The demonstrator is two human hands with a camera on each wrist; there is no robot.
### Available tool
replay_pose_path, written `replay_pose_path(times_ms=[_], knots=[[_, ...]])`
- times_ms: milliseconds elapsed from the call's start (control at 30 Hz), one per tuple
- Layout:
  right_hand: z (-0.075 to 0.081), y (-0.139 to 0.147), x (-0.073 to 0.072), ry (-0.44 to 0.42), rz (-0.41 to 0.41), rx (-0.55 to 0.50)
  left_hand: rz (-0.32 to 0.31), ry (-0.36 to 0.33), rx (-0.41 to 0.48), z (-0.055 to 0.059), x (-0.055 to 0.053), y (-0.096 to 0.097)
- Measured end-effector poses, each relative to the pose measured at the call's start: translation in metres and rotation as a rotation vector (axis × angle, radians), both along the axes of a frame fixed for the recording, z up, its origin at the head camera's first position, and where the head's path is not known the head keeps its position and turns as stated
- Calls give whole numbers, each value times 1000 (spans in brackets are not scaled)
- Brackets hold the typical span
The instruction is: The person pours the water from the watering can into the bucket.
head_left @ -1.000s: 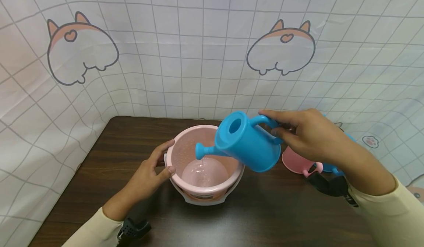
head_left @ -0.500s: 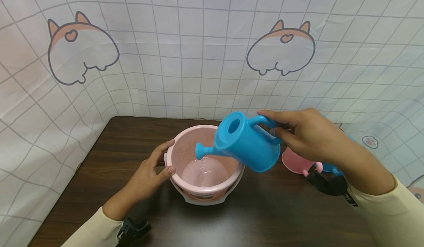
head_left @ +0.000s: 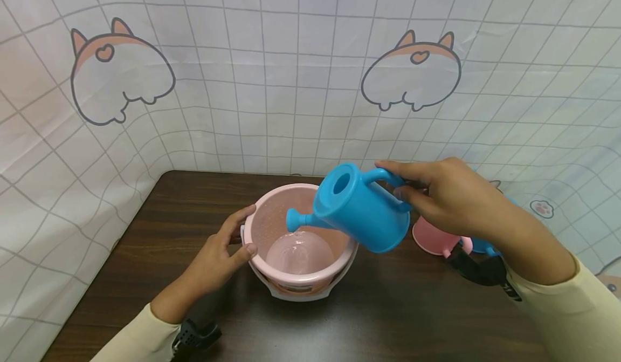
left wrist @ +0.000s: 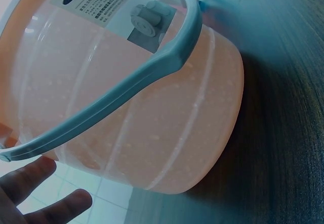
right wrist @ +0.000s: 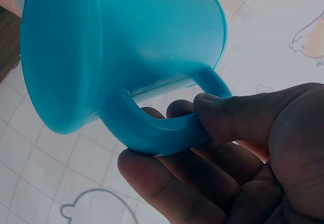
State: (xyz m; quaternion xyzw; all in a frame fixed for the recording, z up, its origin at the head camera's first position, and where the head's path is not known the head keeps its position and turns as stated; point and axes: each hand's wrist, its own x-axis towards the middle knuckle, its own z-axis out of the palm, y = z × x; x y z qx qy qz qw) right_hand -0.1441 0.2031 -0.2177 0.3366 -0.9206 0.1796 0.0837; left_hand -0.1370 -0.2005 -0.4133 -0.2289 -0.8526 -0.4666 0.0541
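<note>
1. Shifted a hair leftward since a second ago: can (head_left: 364, 216) and right hand (head_left: 451, 197); bucket (head_left: 296, 279) and left hand (head_left: 215, 257) in the same places.
2. Tipped over the bucket's right side: can of smooth, glossy blue plastic, cylindrical, with a round hole in its top and a narrow spout (head_left: 301, 220) flaring to a blunt, rounded end above the bucket's opening.
3. Grasped in the right hand: the can's curved loop handle (right wrist: 157, 133), pinched between thumb and curled fingers.
4. Standing on the table (head_left: 398, 313): bucket of pale pink plastic, round-mouthed, with a thick rolled rim, ribbed and speckled translucent wall, and smooth grey bail (left wrist: 126, 85) slanting across its outside.
5. Stuck near the bucket's rim: flat label (left wrist: 106, 11) with a dark oval logo.
6. Pooled shallow at the bucket's bottom: clear, rippled water (head_left: 301, 254).
7. Resting on the rim, not clenched: left thumb and index finger; beside the wall, two more fingers, straight and loose.
8. Near the right wrist: pink cup (head_left: 433, 236), partly hidden, with something blue behind.
9. Underneath, dark wood-grain tabletop; behind, creased white cloth (head_left: 291, 108) printed with grey grid lines and rounded animal shapes.
</note>
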Motion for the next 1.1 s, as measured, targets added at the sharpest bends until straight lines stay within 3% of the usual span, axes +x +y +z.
replay_pose_path(times_ms=[1100], knots=[[3, -5, 0, -18, -27, 28, 5, -4, -4, -1, 0, -1]])
